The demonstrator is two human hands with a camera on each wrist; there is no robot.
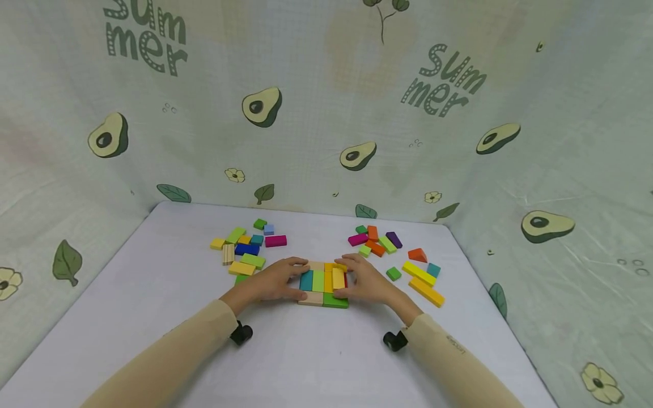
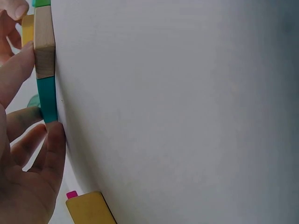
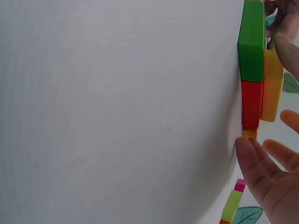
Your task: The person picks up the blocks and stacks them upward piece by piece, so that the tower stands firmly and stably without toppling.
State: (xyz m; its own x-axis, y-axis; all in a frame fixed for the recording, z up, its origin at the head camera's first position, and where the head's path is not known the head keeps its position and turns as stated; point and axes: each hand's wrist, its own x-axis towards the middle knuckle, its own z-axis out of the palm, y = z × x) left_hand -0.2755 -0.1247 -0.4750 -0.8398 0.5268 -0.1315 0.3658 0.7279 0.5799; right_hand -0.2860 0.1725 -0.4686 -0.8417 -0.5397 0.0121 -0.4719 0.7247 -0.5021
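Observation:
A flat rectangle of wooden blocks lies mid-table. Its left part shows a plain wood block [image 1: 310, 299], a teal block [image 1: 306, 280] and a light green block [image 1: 318, 280]. A green block [image 3: 252, 42] forms the near right corner, with a red block [image 3: 251, 103] behind it. On top at the right lies a yellow block [image 3: 272, 86]. My left hand [image 1: 278, 280] spans the left side, thumb on the near wood block and fingertips at the far edge. With the right hand [image 1: 368, 281], I hold the yellow block's near end by the thumb; fingertips touch the far edge.
Loose blocks lie in a group behind on the left, including a blue block [image 1: 247, 249] and a magenta block [image 1: 276, 241]. Others are at the right, among them a long yellow block [image 1: 426, 291] and an orange block [image 1: 418, 255]. A printed cloth [image 1: 306, 187] rises behind the table.

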